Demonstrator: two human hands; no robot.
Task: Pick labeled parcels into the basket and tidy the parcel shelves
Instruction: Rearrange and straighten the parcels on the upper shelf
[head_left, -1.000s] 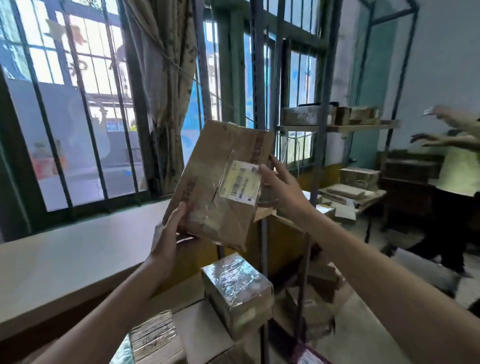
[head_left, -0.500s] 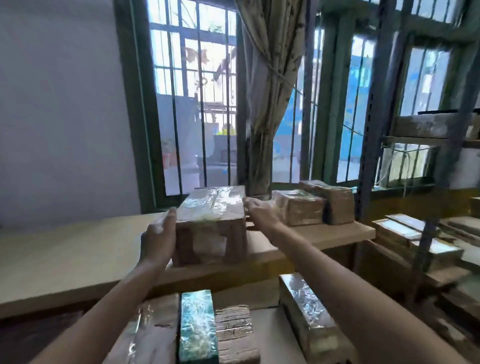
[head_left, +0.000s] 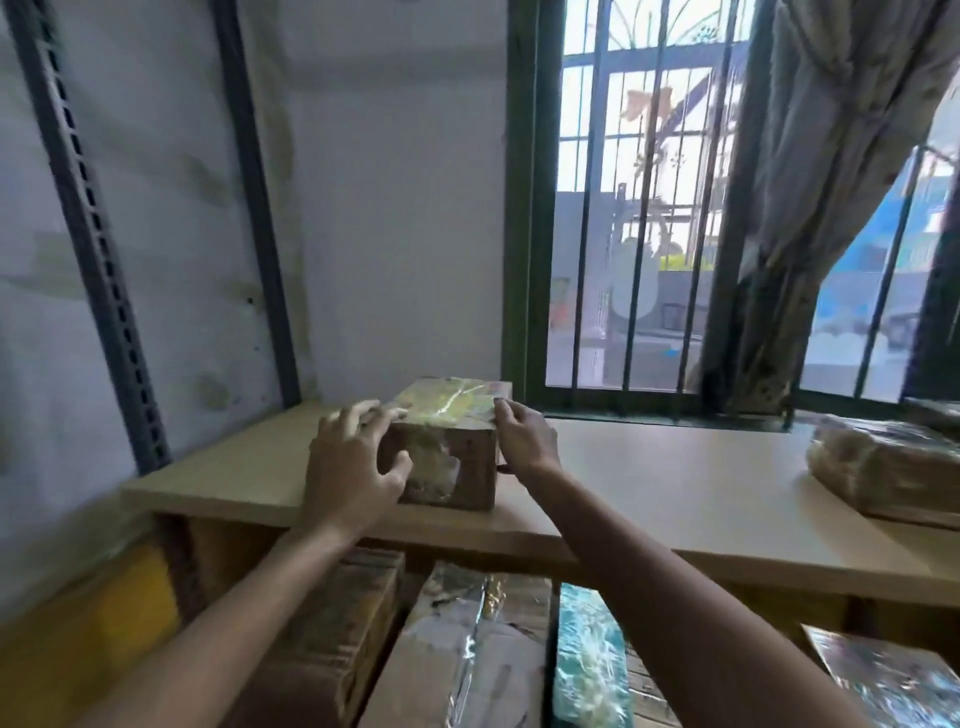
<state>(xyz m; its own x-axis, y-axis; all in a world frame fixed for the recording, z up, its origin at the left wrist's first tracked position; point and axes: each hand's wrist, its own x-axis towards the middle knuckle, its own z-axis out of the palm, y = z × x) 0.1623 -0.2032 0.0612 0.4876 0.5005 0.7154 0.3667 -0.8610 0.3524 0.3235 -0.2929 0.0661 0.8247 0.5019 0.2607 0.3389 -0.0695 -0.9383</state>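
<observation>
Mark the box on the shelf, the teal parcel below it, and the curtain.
box (head_left: 452, 462): head view, on its front face.
teal parcel (head_left: 587, 654): head view, on the middle of its shiny wrap.
curtain (head_left: 810, 208): head view, on its hanging folds.
</observation>
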